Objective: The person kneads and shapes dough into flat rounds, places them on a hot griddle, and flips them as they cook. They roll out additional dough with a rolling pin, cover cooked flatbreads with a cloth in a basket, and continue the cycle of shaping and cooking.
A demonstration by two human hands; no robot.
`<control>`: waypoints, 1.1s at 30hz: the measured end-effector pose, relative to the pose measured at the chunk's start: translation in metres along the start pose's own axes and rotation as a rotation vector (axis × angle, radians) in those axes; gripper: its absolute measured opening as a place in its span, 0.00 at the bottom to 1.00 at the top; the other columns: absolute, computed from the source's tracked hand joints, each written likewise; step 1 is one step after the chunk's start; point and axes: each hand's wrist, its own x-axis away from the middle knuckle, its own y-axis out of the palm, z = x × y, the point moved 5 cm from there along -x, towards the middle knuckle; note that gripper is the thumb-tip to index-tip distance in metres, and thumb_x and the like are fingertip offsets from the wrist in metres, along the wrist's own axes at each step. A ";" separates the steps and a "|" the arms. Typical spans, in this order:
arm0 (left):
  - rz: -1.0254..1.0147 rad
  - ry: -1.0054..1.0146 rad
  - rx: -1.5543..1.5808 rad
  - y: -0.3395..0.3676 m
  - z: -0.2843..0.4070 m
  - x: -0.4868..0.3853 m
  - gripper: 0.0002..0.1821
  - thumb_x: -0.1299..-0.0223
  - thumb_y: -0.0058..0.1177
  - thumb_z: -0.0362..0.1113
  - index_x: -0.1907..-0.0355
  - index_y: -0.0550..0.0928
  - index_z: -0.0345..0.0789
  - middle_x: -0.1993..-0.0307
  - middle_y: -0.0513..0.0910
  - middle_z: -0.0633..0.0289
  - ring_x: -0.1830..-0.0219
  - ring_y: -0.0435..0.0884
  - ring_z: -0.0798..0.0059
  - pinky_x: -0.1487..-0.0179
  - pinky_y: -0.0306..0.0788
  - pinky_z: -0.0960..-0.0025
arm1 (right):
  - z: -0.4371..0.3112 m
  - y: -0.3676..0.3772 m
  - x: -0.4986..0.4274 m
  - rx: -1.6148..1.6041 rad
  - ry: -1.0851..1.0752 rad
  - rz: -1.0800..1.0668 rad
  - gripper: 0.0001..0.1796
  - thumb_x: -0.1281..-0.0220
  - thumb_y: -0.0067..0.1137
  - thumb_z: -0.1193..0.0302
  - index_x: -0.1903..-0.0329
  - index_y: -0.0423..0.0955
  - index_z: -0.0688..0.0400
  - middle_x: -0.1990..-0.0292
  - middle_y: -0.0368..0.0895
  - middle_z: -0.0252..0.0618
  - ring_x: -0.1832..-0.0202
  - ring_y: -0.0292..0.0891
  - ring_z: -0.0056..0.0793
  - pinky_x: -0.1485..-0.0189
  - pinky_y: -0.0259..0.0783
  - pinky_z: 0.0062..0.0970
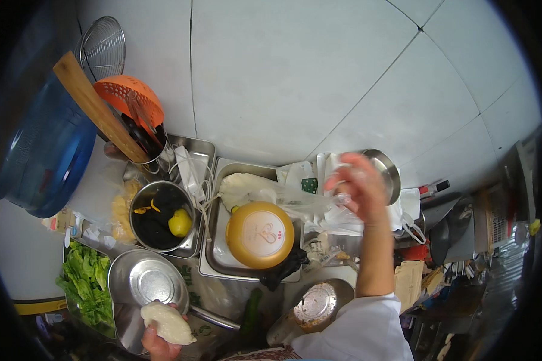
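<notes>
My left hand [159, 346], low in the view, holds a smooth, pale lump of dough [167, 321] beside a shiny metal pan [151, 280]. Blurred by motion, my right hand [363, 189] is raised at the right, its fingers on the gathered end of a clear plastic bag [305, 202]. The bag stretches left to a pale dough-like mass [239, 190] in a steel tray [207, 266]. A golden round bowl or lid [259, 234] with a printed round label sits in that tray, partly in front of the bag. Black crumpled plastic [283, 270] lies at its corner.
A steel pot [134, 225] holds a lemon [179, 223] and dark contents. Green lettuce [86, 284] fills a tray at the left. Behind stand a utensil holder [160, 164] and a large blue water bottle [45, 144]. A used metal container [316, 307] sits near my right sleeve.
</notes>
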 end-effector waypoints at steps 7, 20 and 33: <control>-0.099 0.020 0.044 0.017 0.009 0.002 0.31 0.43 0.50 0.44 0.39 0.62 0.35 0.49 0.74 0.45 0.56 0.80 0.53 0.53 0.79 0.55 | -0.035 0.027 0.015 1.828 -0.482 0.096 0.08 0.47 0.55 0.76 0.63 0.78 0.62 0.69 0.79 0.46 0.69 0.76 0.43 0.67 0.72 0.34; -0.072 0.023 -0.030 0.020 0.006 0.008 0.33 0.46 0.52 0.38 0.37 0.60 0.34 0.46 0.72 0.43 0.53 0.79 0.49 0.51 0.78 0.53 | 0.074 0.130 -0.099 1.553 -0.823 -0.525 0.05 0.49 0.56 0.70 0.73 0.76 0.59 0.67 0.74 0.40 0.63 0.76 0.41 0.64 0.74 0.35; -0.132 -0.067 0.014 0.056 -0.002 0.005 0.37 0.52 0.55 0.39 0.37 0.61 0.36 0.46 0.72 0.45 0.52 0.77 0.46 0.46 0.74 0.50 | 0.108 0.075 -0.070 1.576 0.166 -1.070 0.11 0.46 0.54 0.72 0.60 0.80 0.56 0.66 0.83 0.45 0.63 0.79 0.42 0.60 0.73 0.34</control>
